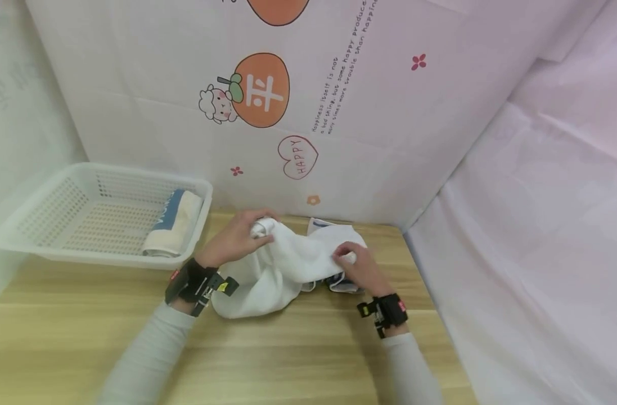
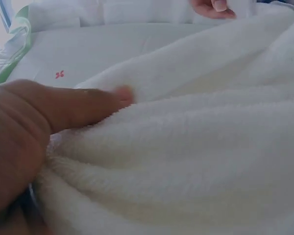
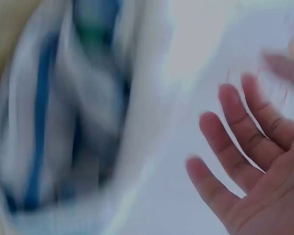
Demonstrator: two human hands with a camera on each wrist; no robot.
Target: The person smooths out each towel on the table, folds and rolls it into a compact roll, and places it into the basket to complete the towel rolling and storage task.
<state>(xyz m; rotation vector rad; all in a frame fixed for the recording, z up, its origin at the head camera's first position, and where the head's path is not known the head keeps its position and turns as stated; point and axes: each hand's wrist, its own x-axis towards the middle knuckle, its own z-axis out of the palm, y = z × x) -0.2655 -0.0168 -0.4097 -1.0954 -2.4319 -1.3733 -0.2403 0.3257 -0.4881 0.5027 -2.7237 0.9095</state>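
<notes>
A rumpled white towel (image 1: pixel 303 253) with a fluffy surface lies partly raised over the table. My left hand (image 1: pixel 242 236) grips its bunched upper left end; the left wrist view has the thumb (image 2: pixel 93 105) pressed on the folds. At the towel's right end is my right hand (image 1: pixel 361 267). In the right wrist view that hand's fingers (image 3: pixel 235 147) are spread and loosely bent, with nothing held between them. A blue-and-white part of cloth (image 1: pixel 343 283) shows beneath the towel; whether it belongs to the same towel I cannot tell.
On the left stands a white plastic basket (image 1: pixel 14 239) with a folded white-and-blue towel (image 1: pixel 174 222) at its right side. The wooden table (image 1: pixel 268 360) meets a printed white sheet (image 1: pixel 369 169) at the back and a white sheet (image 1: pixel 531 253) on the right.
</notes>
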